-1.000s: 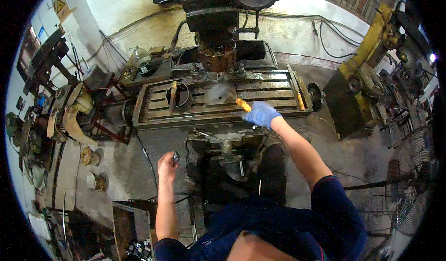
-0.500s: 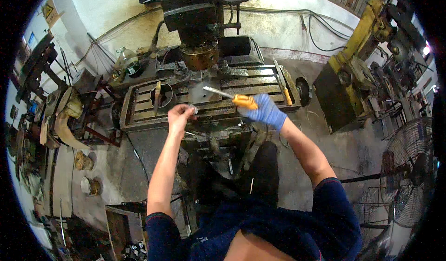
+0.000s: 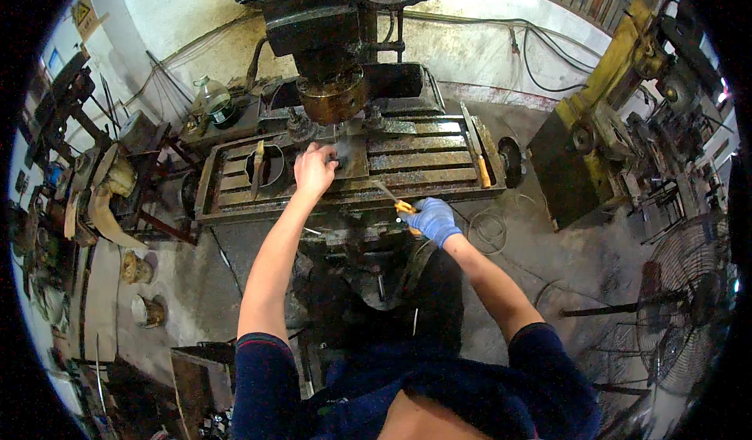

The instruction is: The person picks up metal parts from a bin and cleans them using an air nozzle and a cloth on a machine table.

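Grimy slotted worktop (image 3: 427, 160) here. My left grip (image 3: 315, 171) is curled over it, can't tell if it's pinching anything; gloved right grip (image 3: 433, 219) is wrapped round a yellow-handled tool (image 3: 404, 207) by the front edge.

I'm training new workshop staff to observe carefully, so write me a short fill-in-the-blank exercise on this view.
1. The right hand, holding a yellow-handled tool, wears a glove coloured ____.
2. The left hand, over the slotted machine table, wears ____ glove.
3. Near that table's ____ end lies a long file.
4. The wire-caged device at the picture's right side is a ____.

Missing words: blue; no; right; fan.
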A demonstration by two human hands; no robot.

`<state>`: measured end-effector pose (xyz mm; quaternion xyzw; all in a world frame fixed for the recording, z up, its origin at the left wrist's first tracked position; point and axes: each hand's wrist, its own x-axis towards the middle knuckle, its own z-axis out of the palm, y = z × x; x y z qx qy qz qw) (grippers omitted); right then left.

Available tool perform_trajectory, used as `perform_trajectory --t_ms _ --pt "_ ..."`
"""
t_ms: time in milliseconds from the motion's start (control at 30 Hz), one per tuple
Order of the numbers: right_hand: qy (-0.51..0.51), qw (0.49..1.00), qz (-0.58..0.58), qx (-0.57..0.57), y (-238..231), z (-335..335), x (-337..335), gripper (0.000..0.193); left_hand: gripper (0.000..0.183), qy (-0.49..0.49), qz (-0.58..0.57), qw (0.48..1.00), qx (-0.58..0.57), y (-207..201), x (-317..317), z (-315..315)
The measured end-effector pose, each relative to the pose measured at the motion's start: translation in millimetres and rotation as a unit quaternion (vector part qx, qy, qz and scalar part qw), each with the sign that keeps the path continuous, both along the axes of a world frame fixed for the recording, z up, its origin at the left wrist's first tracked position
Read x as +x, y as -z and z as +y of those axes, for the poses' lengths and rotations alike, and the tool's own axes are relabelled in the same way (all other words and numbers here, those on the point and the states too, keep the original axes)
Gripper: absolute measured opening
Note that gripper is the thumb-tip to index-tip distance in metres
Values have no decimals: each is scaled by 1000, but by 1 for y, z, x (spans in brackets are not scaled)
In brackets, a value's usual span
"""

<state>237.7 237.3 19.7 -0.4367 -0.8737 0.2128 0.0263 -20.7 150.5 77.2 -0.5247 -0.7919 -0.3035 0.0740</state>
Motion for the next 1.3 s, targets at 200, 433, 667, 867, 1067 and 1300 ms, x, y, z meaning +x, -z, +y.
perform_trajectory --t_ms 200,433,667,867,1067,1300 --pt "12 995 94 -14 -5 -12 48 55 19 2 -8 1000 13 14 -13 30" --pt "62 966 233 -96 -25 -22 100 33 19 12 -12 999 47 24 -18 54" --pt "43 968 241 44 -56 16 124 30 33 -148 -48 987 -37 15 -7 65" --pt "16 885 351 306 -256 50 90 31 39 -143 -69 987 0 23 -24 63" --pt "-338 586 736 -23 -420 84 77 33 42 -144 -66 987 -23 20 -29 68" --pt "-261 608 744 91 -345 34 78 28 42 -127 -56 990 -25 21 -26 65"
